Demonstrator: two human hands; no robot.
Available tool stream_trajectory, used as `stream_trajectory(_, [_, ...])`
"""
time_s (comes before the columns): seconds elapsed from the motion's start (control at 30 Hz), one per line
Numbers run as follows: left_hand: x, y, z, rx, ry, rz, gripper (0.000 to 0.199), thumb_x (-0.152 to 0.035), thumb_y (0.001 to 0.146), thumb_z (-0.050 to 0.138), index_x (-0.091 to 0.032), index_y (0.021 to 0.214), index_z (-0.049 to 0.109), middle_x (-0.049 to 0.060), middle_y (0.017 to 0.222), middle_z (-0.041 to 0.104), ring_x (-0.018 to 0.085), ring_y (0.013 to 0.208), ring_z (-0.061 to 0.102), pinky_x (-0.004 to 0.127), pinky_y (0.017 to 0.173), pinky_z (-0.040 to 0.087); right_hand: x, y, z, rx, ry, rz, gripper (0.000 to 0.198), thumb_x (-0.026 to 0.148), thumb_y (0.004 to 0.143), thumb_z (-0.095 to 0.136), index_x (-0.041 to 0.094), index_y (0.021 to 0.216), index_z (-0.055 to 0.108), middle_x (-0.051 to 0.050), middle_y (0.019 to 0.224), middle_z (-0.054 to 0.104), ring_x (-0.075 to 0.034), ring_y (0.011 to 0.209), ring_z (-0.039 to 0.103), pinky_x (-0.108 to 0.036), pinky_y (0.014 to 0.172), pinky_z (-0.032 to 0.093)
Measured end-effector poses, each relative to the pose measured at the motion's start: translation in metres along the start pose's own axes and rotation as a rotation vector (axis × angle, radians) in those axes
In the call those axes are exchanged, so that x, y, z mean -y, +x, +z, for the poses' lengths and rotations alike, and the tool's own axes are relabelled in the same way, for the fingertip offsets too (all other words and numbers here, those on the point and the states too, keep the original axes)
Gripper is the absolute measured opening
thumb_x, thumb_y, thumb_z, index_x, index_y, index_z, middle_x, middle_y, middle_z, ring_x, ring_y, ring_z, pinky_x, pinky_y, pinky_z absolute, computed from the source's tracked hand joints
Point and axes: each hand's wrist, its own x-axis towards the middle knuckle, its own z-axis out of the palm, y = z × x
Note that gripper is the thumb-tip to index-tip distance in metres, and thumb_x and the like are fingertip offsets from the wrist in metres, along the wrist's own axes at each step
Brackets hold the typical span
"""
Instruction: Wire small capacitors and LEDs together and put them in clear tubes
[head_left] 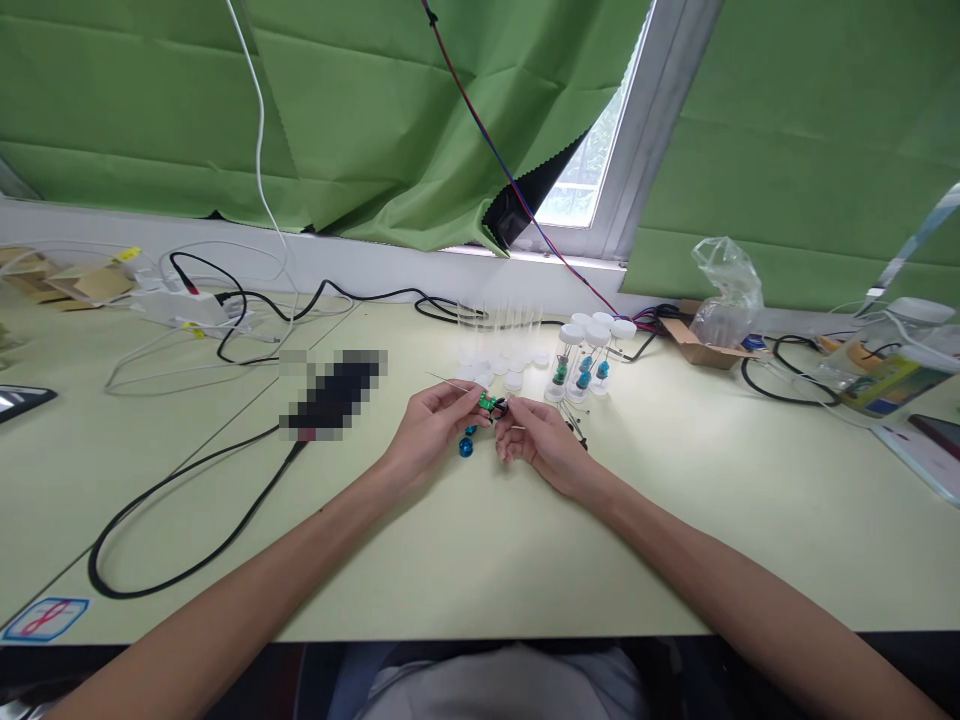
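Above the middle of the table, my left hand (429,428) pinches a small green piece (487,400) between thumb and fingertips. A thin wire sticks out to the left of that hand. My right hand (541,440) is closed at the thumb and index finger on a black looped part (499,408) against the green piece; its other fingers curl loosely. Just below the held piece lie small shiny blue round pieces (466,447). Thin metal bits (574,418) lie behind my right hand, which partly hides them.
Capped clear tubes (592,350) with blue and green pieces inside stand beyond my right hand. More clear tubes (499,335) and white caps (513,380) are farther left. A black cable (187,460) loops on the left. An open cardboard box (697,345) sits at the back right.
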Motion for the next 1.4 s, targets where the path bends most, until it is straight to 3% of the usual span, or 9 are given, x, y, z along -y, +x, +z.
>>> stream_trajectory(0.13, [0.0027, 0.0004, -0.0009, -0.004, -0.021, -0.016, 0.026, -0.034, 0.072, 0.085, -0.014, 0.085, 0.074, 0.006, 0.088, 0.071, 0.015, 0.079, 0.066, 0.031, 0.083, 0.054, 0.0021, -0.0024, 0.0013, -0.058, -0.002, -0.071, 0.036, 0.046, 0.077, 0.080, 0.019, 0.092, 0.062, -0.001, 0.082, 0.068, -0.011, 0.061, 0.063, -0.025, 0.055, 0.048])
stream_trajectory(0.33, [0.0026, -0.0008, 0.0032, -0.030, -0.070, -0.039, 0.022, -0.033, 0.075, 0.082, -0.013, 0.081, 0.074, 0.007, 0.088, 0.071, 0.015, 0.078, 0.067, 0.028, 0.079, 0.056, 0.0019, -0.0034, 0.0013, -0.080, -0.063, -0.130, 0.032, 0.043, 0.078, 0.079, 0.019, 0.092, 0.062, 0.001, 0.084, 0.065, -0.012, 0.062, 0.064, -0.026, 0.056, 0.048])
stream_trajectory(0.7, [0.0003, 0.0015, 0.0075, -0.146, -0.136, -0.197, 0.016, -0.014, 0.088, 0.064, -0.006, 0.079, 0.075, 0.013, 0.082, 0.073, 0.017, 0.074, 0.070, 0.027, 0.078, 0.059, 0.0029, -0.0018, 0.0026, -0.177, -0.212, -0.163, 0.038, 0.053, 0.082, 0.072, 0.018, 0.086, 0.057, 0.002, 0.068, 0.063, -0.011, 0.049, 0.060, -0.025, 0.048, 0.045])
stream_trajectory(1.03, [0.0028, 0.0026, 0.0059, -0.187, -0.161, -0.218, 0.013, -0.010, 0.085, 0.064, -0.007, 0.081, 0.075, 0.013, 0.087, 0.075, 0.018, 0.075, 0.072, 0.028, 0.080, 0.060, 0.0012, -0.0014, 0.0011, -0.215, -0.304, -0.222, 0.034, 0.048, 0.080, 0.074, 0.019, 0.091, 0.059, 0.000, 0.089, 0.061, -0.011, 0.055, 0.064, -0.026, 0.047, 0.048])
stream_trajectory(1.4, [0.0071, 0.0029, 0.0040, -0.135, -0.149, -0.226, 0.015, -0.013, 0.086, 0.064, -0.008, 0.082, 0.077, 0.013, 0.092, 0.075, 0.018, 0.080, 0.071, 0.026, 0.081, 0.060, -0.0007, 0.0004, -0.0024, -0.216, -0.380, -0.212, 0.038, 0.057, 0.084, 0.066, 0.021, 0.091, 0.057, 0.002, 0.070, 0.064, -0.011, 0.046, 0.059, -0.023, 0.043, 0.046])
